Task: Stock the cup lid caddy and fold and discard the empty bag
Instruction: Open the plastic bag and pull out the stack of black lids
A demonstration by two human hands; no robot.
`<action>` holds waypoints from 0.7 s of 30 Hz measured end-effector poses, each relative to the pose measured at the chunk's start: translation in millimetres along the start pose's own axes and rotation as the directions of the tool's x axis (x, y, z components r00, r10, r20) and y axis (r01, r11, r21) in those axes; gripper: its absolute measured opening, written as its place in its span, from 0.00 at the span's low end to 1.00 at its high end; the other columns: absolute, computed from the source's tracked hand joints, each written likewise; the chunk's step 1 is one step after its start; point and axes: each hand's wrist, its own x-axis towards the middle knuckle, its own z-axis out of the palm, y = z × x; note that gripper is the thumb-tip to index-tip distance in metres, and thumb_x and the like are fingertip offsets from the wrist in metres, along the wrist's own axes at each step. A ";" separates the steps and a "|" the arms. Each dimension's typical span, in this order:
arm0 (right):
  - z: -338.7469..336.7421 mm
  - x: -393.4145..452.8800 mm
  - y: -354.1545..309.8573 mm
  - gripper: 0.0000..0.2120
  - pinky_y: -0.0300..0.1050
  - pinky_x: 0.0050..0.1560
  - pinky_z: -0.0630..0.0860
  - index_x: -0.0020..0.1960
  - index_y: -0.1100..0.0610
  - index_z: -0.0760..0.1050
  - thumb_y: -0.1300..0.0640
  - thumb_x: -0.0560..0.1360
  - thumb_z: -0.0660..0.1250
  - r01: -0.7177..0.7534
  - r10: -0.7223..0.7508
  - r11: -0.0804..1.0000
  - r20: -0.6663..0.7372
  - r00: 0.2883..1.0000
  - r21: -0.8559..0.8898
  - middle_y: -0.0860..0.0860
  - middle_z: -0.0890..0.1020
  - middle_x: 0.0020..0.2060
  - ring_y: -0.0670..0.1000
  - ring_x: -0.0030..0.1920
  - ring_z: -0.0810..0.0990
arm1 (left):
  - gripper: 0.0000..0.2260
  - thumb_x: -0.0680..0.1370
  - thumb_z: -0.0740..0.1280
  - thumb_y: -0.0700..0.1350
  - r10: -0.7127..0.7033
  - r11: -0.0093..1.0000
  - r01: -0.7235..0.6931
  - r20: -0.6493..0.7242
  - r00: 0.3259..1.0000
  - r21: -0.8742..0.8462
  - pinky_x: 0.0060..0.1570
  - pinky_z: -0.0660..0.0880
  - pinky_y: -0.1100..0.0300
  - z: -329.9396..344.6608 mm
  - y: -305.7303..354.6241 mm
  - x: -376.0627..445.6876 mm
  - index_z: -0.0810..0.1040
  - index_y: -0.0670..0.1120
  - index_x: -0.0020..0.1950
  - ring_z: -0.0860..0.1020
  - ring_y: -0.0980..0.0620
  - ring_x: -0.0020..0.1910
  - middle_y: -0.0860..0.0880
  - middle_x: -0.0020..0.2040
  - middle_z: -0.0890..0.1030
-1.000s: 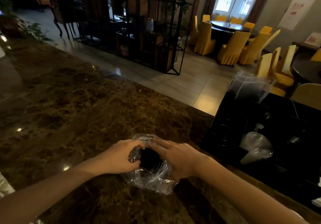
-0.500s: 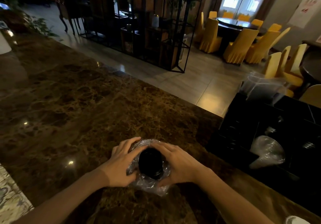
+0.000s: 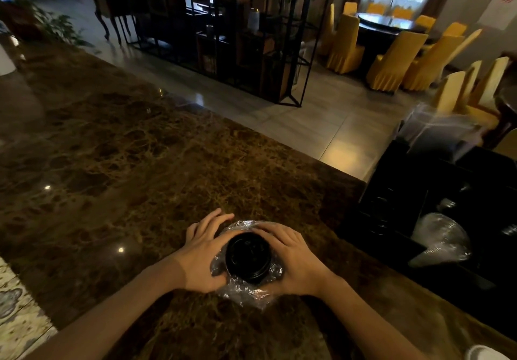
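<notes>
You have pushed the bag (image 3: 246, 289) down; both hands, left (image 3: 205, 259) and right (image 3: 293, 259), now grip the bared lids (image 3: 247, 256), ready to lift

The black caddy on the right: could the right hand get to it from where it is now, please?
Probably yes. The right hand grips the clear bag around the black lids, and only bare marble counter lies between it and the caddy. It would carry or release the bag first.

Head view, downward over counter (image 3: 117, 141)
</notes>
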 end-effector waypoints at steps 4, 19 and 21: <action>4.4 -0.4 3.0 0.52 0.52 0.81 0.54 0.82 0.42 0.52 0.20 0.66 0.66 -0.011 0.012 1.000 0.024 1.000 -0.026 0.41 0.58 0.80 0.44 0.81 0.53 | 0.45 0.69 0.65 0.65 -0.002 0.998 0.000 0.040 0.999 0.063 0.76 0.34 0.41 10.2 -4.0 3.1 0.43 0.63 0.80 0.23 0.55 0.75 0.61 0.80 0.34; -10.6 2.8 -2.7 0.53 0.50 0.81 0.59 0.81 0.50 0.60 0.32 0.65 0.78 -0.043 0.031 0.988 0.085 0.996 0.145 0.46 0.65 0.80 0.44 0.80 0.60 | 0.38 0.73 0.58 0.65 -0.026 0.988 0.024 0.008 1.000 0.152 0.77 0.37 0.40 12.4 -5.6 -3.6 0.44 0.66 0.80 0.24 0.53 0.76 0.68 0.78 0.30; -19.0 -0.3 -5.8 0.51 0.48 0.78 0.64 0.79 0.47 0.62 0.37 0.63 0.82 -0.104 0.079 0.953 0.100 0.992 0.286 0.42 0.69 0.77 0.41 0.77 0.65 | 0.38 0.73 0.59 0.65 -0.018 0.990 0.018 -0.002 1.000 0.142 0.76 0.38 0.39 9.3 -4.6 -3.9 0.48 0.66 0.80 0.26 0.52 0.77 0.67 0.78 0.32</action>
